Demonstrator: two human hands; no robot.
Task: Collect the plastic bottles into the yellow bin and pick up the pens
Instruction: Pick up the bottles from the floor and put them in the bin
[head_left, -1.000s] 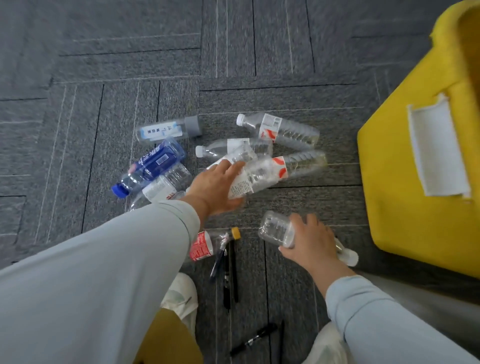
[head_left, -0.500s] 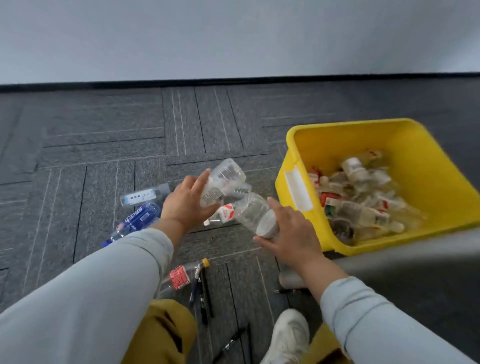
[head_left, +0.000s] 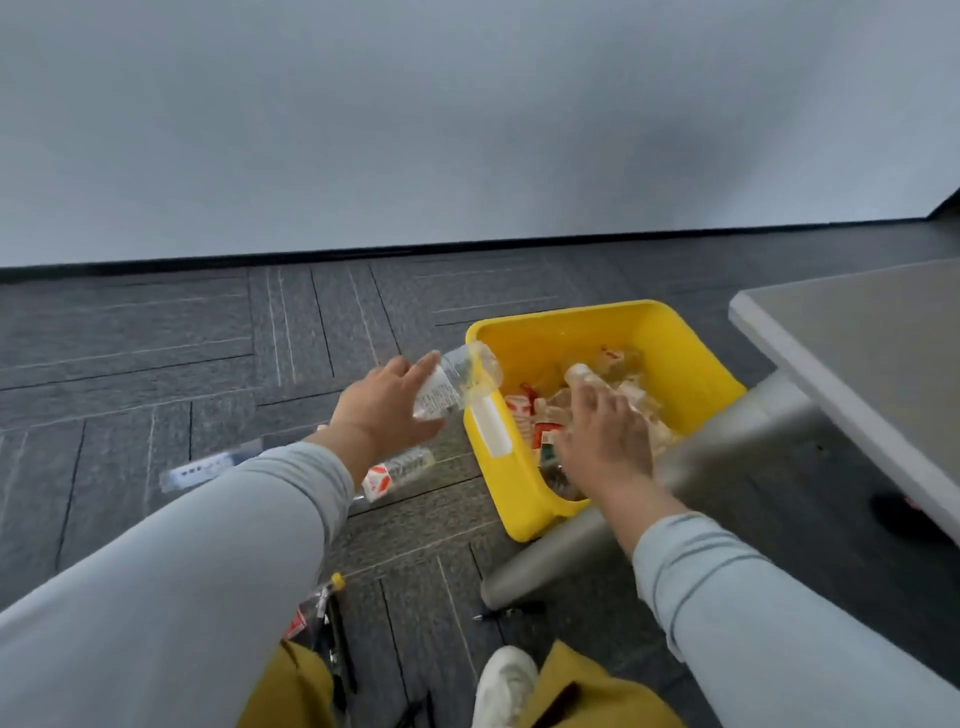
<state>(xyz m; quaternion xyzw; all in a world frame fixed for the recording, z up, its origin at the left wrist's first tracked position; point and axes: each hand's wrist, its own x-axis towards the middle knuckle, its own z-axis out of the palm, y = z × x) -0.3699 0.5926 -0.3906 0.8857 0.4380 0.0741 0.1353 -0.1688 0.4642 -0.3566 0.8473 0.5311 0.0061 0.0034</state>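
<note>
While the yellow bin (head_left: 691, 364) sits on grey ribbed carpet tiles (head_left: 156, 332) by a plain pale wall (head_left: 467, 114), it's heaped with crinkly clear bottles (head_left: 545, 415). The left hand (head_left: 384, 405) grips a clear bottle (head_left: 457, 382) tilted at the rim. The right hand (head_left: 602, 441) is spread loose over the pile. Pens (head_left: 337, 639) lie near a white shoe (head_left: 504, 680).

One yellow bin (head_left: 691, 358), two hands (head_left: 384, 410), three floor bottles (head_left: 397, 474).
</note>
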